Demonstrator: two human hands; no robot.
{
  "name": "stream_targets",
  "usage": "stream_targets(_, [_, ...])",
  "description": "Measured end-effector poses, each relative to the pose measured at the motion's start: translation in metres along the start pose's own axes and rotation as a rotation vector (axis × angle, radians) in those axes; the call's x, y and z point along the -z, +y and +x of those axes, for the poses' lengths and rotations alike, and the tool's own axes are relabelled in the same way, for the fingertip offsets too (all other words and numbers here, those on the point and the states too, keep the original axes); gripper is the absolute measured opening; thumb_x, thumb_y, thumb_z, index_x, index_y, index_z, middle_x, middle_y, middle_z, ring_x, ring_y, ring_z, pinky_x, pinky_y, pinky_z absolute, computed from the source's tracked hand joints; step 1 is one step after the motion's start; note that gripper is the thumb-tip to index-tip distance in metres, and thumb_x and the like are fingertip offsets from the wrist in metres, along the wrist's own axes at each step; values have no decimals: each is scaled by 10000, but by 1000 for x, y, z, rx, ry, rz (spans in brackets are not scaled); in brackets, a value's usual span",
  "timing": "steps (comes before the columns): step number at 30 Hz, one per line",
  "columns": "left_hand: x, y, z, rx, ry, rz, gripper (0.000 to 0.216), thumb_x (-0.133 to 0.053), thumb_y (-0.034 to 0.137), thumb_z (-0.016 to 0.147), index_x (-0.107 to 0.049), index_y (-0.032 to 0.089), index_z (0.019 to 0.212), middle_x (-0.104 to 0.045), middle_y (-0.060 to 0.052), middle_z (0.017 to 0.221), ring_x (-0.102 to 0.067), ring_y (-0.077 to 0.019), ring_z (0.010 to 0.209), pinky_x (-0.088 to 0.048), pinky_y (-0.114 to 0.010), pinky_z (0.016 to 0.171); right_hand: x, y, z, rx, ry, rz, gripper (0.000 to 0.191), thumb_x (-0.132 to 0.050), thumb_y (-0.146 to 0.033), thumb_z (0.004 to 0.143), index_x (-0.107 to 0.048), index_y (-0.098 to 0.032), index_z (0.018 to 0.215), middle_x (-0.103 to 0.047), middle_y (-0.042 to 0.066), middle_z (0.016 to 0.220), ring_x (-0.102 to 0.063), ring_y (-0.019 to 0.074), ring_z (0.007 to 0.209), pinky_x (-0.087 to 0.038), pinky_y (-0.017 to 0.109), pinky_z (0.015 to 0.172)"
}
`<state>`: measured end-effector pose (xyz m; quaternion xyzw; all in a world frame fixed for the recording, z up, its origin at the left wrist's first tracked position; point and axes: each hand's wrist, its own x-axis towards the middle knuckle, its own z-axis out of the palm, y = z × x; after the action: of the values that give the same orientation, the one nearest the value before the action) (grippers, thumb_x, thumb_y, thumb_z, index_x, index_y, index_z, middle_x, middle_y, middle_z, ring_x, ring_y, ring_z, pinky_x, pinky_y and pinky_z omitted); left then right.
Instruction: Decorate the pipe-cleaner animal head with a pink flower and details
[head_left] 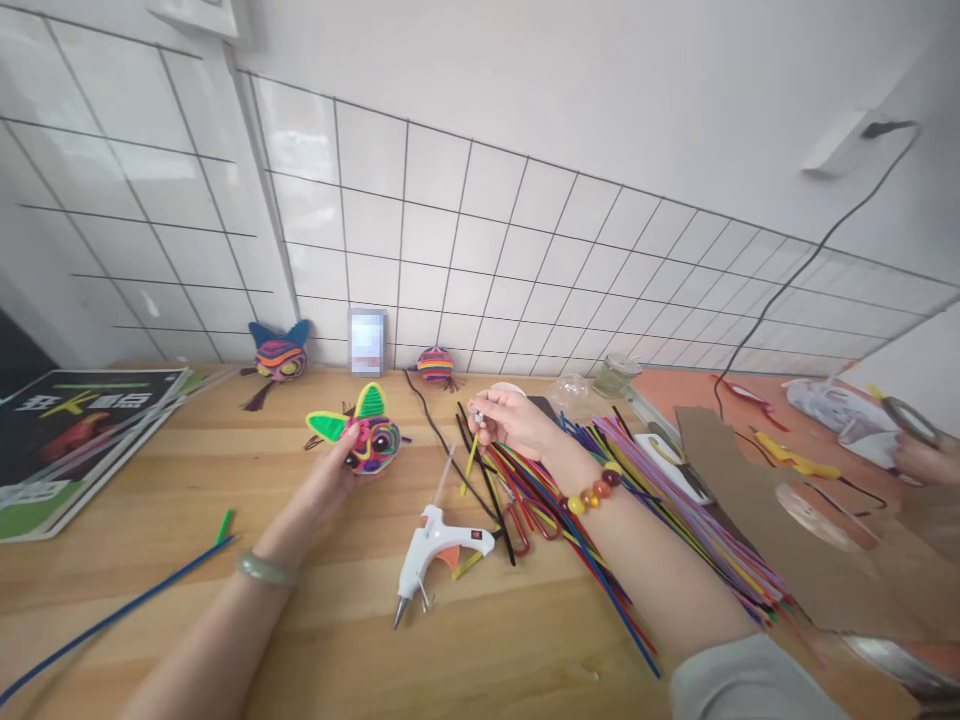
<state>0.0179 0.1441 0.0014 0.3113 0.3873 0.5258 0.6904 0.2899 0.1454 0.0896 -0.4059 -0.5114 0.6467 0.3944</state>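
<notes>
My left hand [343,455] is closed on a multicoloured cat head [375,447] made of pipe cleaners, with green and yellow ears and dark round eyes. To the right, my right hand [517,422] pinches a small silvery piece [478,417], too small to name. Below and between the hands lies a white glue gun [435,550] on its side, its nozzle toward me. Beneath my right wrist spreads a pile of coloured pipe cleaners [645,490], with red-handled scissors [517,528] among them.
Against the wall grid stand another cat head [278,352], a phone [367,342] and a striped ball [435,366]. A glass jar [616,374] is behind the pile. At right are cardboard [750,500], a yellow glue gun [795,455] and another person's hand [926,462]. A magazine [82,430] lies left.
</notes>
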Motion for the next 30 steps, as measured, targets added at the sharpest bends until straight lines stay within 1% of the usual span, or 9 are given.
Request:
stream_targets(6, [-30, 10, -24, 5, -166, 49, 516, -689, 544, 781, -653, 167, 1133, -701, -138, 1146, -681, -272, 999, -579, -389, 815, -56, 6, -26, 97, 85, -27, 372, -803, -472, 670, -618, -150, 697, -634, -8, 651, -549, 64, 516, -445, 196, 505])
stream_targets(9, [-41, 14, -36, 17, -291, 90, 544, -609, 607, 816, -646, 182, 1154, -691, -139, 1171, -663, -257, 1040, -553, -373, 863, -75, 5, -39, 154, 142, -35, 361, -797, -477, 669, -633, -156, 685, -615, -17, 632, -538, 68, 522, -431, 203, 510])
stream_targets(11, [-48, 16, -44, 8, -375, 123, 534, -624, 605, 806, -653, 184, 1134, -691, -142, 1167, -654, -255, 1054, -540, -359, 874, -83, 4, -47, 221, 182, -38, 345, -789, -476, 680, -646, -163, 690, -597, -23, 597, -518, 76, 513, -428, 216, 510])
stream_targets(15, [-60, 20, -54, -35, -475, 211, 444, -748, 464, 759, -657, 172, 1081, -698, -125, 1116, -655, -233, 1004, -514, -346, 884, -91, 4, -63, 359, 278, -128, 289, -747, -456, 740, -676, -176, 724, -594, -22, 569, -515, 93, 518, -435, 237, 529])
stream_targets(19, [-69, 22, -60, -142, -475, 321, 365, -796, 389, 718, -653, 155, 959, -694, -67, 909, -640, -179, 831, -504, -298, 775, -98, 2, -76, 376, 309, -283, 242, -668, -421, 825, -689, -191, 754, -636, -2, 587, -593, 130, 549, -481, 255, 550])
stream_targets(22, [-72, 24, -65, -209, -446, 358, 374, -806, 356, 708, -628, 152, 966, -673, -56, 895, -622, -170, 810, -502, -301, 761, -98, 4, -79, 460, 331, -397, 207, -636, -386, 858, -698, -197, 798, -681, 21, 668, -656, 156, 619, -520, 267, 597])
stream_targets(24, [-74, 25, -67, -208, -426, 364, 404, -806, 343, 707, -612, 153, 1007, -669, -70, 948, -624, -181, 843, -507, -316, 774, -96, 6, -77, 552, 366, -504, 186, -617, -359, 877, -703, -203, 823, -686, 25, 710, -663, 157, 630, -524, 271, 618])
stream_targets(27, [-75, 26, -69, -189, -432, 375, 418, -812, 323, 695, -598, 155, 1012, -664, -69, 941, -627, -188, 840, -510, -318, 759, -90, 10, -74, 602, 388, -631, 179, -601, -335, 893, -717, -208, 842, -672, 26, 748, -627, 136, 574, -508, 274, 594])
stream_targets(30, [-75, 25, -69, -163, -462, 371, 422, -820, 301, 684, -592, 169, 1013, -665, -48, 901, -633, -186, 820, -511, -316, 750, -87, 12, -70, 674, 413, -711, 163, -608, -308, 892, -725, -215, 825, -652, 35, 798, -615, 144, 651, -502, 285, 632])
